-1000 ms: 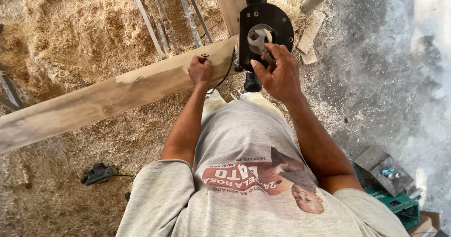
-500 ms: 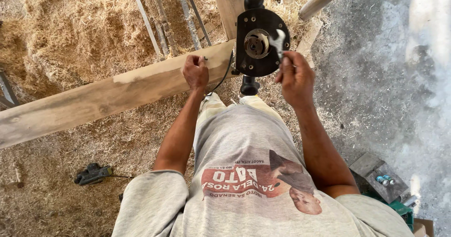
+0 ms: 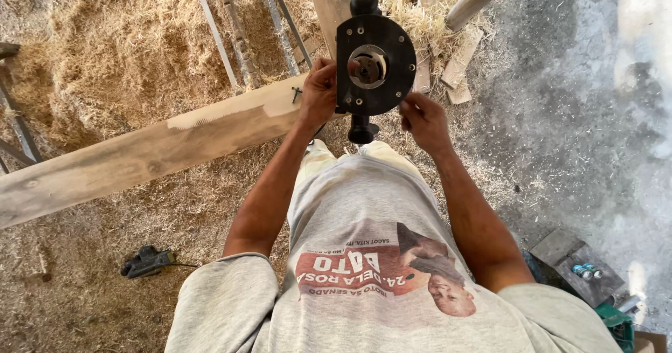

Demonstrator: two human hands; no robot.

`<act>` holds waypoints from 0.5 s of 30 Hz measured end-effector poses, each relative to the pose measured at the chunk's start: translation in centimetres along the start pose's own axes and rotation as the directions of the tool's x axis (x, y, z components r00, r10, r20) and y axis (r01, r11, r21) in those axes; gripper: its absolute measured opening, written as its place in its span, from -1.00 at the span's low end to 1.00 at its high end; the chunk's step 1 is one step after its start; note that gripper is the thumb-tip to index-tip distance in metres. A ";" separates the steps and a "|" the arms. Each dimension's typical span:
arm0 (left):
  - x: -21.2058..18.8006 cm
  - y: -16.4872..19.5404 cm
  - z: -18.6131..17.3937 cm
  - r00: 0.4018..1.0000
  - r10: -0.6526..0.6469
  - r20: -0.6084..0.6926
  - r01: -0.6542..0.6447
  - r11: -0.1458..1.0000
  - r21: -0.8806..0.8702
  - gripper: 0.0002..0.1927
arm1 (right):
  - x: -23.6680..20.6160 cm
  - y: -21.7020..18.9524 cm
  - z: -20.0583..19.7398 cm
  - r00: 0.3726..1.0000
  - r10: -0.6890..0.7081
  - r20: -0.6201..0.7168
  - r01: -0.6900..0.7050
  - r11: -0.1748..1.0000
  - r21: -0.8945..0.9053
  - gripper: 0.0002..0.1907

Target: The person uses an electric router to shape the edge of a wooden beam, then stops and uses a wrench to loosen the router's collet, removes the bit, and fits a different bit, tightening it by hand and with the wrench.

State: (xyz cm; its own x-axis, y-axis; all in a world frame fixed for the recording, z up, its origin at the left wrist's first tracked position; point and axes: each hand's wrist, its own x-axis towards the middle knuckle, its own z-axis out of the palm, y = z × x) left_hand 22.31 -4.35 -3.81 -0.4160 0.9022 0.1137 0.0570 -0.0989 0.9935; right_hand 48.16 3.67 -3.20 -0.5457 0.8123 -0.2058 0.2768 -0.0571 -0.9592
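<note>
Two hands hold a black wood router (image 3: 374, 62) up w/ its round base plate facing the camera, over the near end of a long plank (image 3: 150, 153) that runs from far-centre down to the left edge, cut off there. Left hand (image 3: 318, 94) grips the router's left edge, fingers curled shut around it; fingertips hidden behind the tool body. Right hand (image 3: 422, 118) sits at the lower right rim of the base, fingertips pinched on the plate edge, thumb side hard to make out. Bit in the centre opening is blurred, can't tell its shape. Lower knob handle (image 3: 362, 129) shows below the plate; top knob partly cut by the plank behind it.

Wood shavings (image 3: 105, 52) cover the ground far left. A small black power tool (image 3: 147, 260) lies on the ground near left, cord trailing right. Near right, a grey box w/ small blue items (image 3: 584, 272) is partly cut off by the frame edge.

Vs. 0.5 s ago: right hand has come in from beside the router to touch the base rim; left hand has moved off the plank edge onto the tool; router sits approx. the same spot.
</note>
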 end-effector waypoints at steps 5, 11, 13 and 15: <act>1.1 0.0 -0.1 0.998 0.037 0.041 -0.041 0.993 0.111 -0.76 | 3.5 -0.6 1.4 0.999 -0.034 0.039 0.033 0.999 0.023 -0.85; 0.2 -1.3 -0.5 0.999 0.036 0.020 -0.033 0.992 -0.120 -0.83 | 3.3 -0.2 1.8 0.998 -0.056 -0.015 0.055 0.997 -0.052 -0.88; -0.3 -1.5 -0.7 1.000 0.005 0.008 -0.003 0.987 -0.163 -0.84 | 3.7 -0.1 3.0 0.989 -0.146 -0.004 0.142 0.966 -0.216 -0.95; -0.8 -1.5 -0.6 0.999 -0.038 -0.003 0.036 0.978 -0.205 -0.86 | 4.0 -0.1 3.8 0.961 -0.274 0.021 0.273 0.961 0.043 -0.94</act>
State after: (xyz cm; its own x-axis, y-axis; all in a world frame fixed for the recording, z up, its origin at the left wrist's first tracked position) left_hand 21.98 -5.21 -5.37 -0.4204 0.9041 0.0762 -0.1458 -0.1502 0.9779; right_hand 42.92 4.75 -4.67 -0.6170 0.7846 0.0610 0.0830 0.1419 -0.9864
